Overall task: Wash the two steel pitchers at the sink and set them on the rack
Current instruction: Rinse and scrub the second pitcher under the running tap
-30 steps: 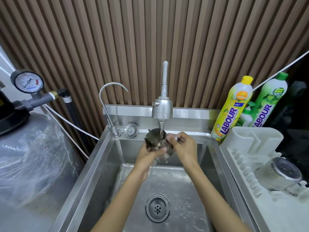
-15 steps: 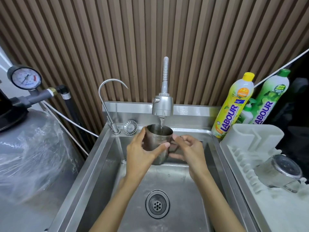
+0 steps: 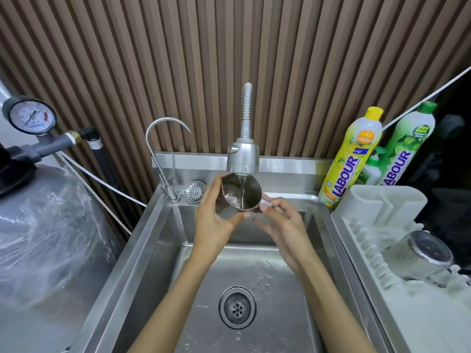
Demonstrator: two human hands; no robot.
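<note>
Wet steel, glossy and matt plastic, wood-look slats (image 3: 305, 59).

The steel pitcher (image 3: 240, 193) under the spray faucet (image 3: 243, 159) is polished metal, mirror-bright and wet inside; the second pitcher (image 3: 418, 256), lying on the right, is the same shiny steel. The sink (image 3: 153, 250) is brushed stainless steel, satin rather than glossy, with droplets on its floor; its drain strainer (image 3: 237, 307) is smooth bright metal. The spray faucet has a matt silver head below a ribbed metal hose; the gooseneck tap (image 3: 163, 138) is glossy chrome. The dish rack (image 3: 382, 202) is matt white plastic. The yellow detergent bottle (image 3: 349, 159) and the green detergent bottle (image 3: 405, 146) are glossy plastic. The clear crinkled plastic film (image 3: 51, 225) on the left is shiny.
</note>
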